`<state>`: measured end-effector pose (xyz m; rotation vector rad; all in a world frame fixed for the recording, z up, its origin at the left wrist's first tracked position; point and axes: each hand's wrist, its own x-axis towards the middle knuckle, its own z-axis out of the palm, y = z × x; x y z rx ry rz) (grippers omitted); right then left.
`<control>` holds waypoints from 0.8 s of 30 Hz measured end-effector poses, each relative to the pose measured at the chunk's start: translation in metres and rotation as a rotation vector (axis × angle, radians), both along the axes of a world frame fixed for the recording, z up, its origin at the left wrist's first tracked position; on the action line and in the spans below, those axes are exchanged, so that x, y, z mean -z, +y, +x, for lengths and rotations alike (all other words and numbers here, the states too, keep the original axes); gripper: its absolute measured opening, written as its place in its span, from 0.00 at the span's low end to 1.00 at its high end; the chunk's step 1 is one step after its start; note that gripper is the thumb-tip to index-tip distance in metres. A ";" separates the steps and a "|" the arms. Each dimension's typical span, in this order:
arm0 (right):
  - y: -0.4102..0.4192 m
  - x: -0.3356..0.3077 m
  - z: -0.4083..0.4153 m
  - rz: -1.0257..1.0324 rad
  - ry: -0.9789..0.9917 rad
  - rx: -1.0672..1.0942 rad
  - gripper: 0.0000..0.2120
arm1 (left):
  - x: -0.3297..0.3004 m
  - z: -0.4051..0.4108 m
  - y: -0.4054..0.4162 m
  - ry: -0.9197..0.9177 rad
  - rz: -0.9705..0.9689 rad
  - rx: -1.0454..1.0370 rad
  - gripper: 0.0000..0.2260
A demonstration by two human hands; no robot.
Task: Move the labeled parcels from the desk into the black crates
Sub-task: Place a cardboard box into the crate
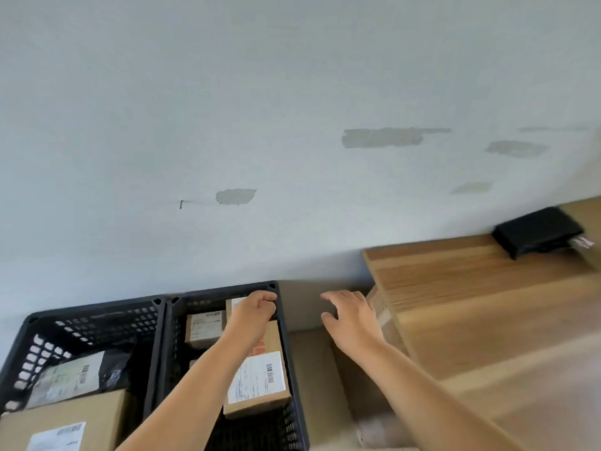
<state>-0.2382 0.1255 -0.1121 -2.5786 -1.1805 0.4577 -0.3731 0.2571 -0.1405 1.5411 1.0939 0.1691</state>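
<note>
We are settling a small labeled parcel (pixel 235 304) into the far corner of the right black crate (pixel 294 379), our left hand (pixel 255 312) curling its fingers (pixel 268 297) around it, just beside the crate's rim. Nearer us than those fingers, a long parcel (pixel 260 375) and a smaller box (pixel 205 330) are lying inside. We are judging it best to lower it flat before letting go. Our right hand (pixel 353 320) is hovering with fingers spread, holding nothing, beside the tabletop (pixel 471 288).

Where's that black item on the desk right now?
In the head view, the black item lies far right on the wooden desk, against the wall, well beyond the right hand and away from both crates.
</note>
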 end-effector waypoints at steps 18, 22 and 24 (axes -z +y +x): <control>-0.410 -0.049 0.177 0.081 -0.078 0.517 0.17 | -0.052 0.254 -0.346 -0.131 0.084 0.524 0.07; -0.511 -0.051 0.215 0.062 -0.105 0.620 0.16 | -0.062 0.304 -0.436 -0.203 0.072 0.567 0.07; -0.548 -0.053 0.230 0.052 -0.111 0.652 0.15 | -0.066 0.322 -0.471 -0.210 0.075 0.607 0.07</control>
